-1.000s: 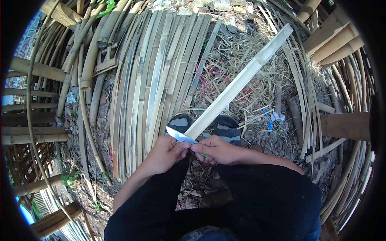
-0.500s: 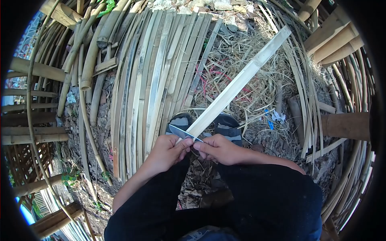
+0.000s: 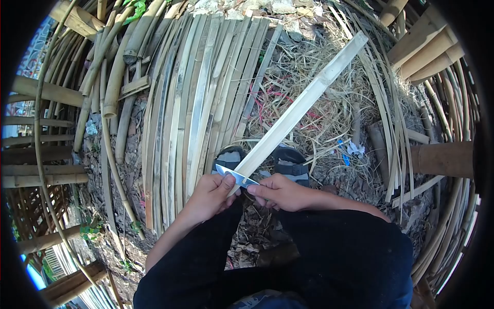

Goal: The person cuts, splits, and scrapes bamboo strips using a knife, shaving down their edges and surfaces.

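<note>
A long pale bamboo strip (image 3: 301,110) slants from between my hands up to the right, with a darker node near its far end. My left hand (image 3: 210,196) is closed around the strip's near end, its thumb up against the knife blade. My right hand (image 3: 280,192) is closed at the other end of the knife (image 3: 237,178); the handle is mostly hidden by the fingers. The shiny blade lies across the strip with its tip pointing left. Both hands are above my knees, just in front of my sandals (image 3: 289,162).
Many split bamboo strips (image 3: 177,113) lie side by side on the left. A heap of thin shavings (image 3: 329,103) with red string covers the ground ahead. Bamboo poles (image 3: 110,98) stand at left, and a thick bamboo piece (image 3: 442,161) at right. A blue scrap (image 3: 344,153) lies among the shavings.
The knife blade has turned flatter and shows more of its bright face across the strip. The strip has shifted slightly left and toward me. My hands are a little farther apart.
</note>
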`<move>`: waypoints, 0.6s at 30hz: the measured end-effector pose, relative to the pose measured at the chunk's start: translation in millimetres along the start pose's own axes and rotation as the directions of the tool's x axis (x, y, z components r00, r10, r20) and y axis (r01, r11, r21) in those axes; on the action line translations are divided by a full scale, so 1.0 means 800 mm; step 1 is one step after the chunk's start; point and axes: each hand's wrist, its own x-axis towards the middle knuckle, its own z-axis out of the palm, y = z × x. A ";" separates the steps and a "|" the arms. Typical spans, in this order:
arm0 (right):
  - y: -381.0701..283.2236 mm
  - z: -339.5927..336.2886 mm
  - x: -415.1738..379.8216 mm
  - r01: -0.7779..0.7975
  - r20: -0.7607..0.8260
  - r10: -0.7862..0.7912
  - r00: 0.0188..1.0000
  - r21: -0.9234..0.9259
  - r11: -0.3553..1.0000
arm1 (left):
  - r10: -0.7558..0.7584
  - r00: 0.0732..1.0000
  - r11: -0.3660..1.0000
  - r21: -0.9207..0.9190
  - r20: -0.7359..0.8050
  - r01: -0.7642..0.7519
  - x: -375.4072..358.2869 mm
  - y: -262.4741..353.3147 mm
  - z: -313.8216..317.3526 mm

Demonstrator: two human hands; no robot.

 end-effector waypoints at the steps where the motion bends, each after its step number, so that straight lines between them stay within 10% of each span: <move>1: 0.001 0.001 0.000 -0.002 0.001 0.002 1.000 0.002 1.000 | -0.008 1.000 1.000 0.013 -0.008 0.008 0.000 -0.002 0.000; 12: 0.014 -0.013 -0.004 0.001 -0.024 0.000 1.000 0.049 0.999 | -0.127 0.992 0.983 -0.133 0.001 0.126 -0.010 -0.002 -0.010; 18: 0.017 0.001 0.008 0.050 0.055 -0.047 0.997 -0.064 0.997 | 0.087 0.988 0.993 -0.085 0.126 -0.076 -0.007 -0.022 -0.015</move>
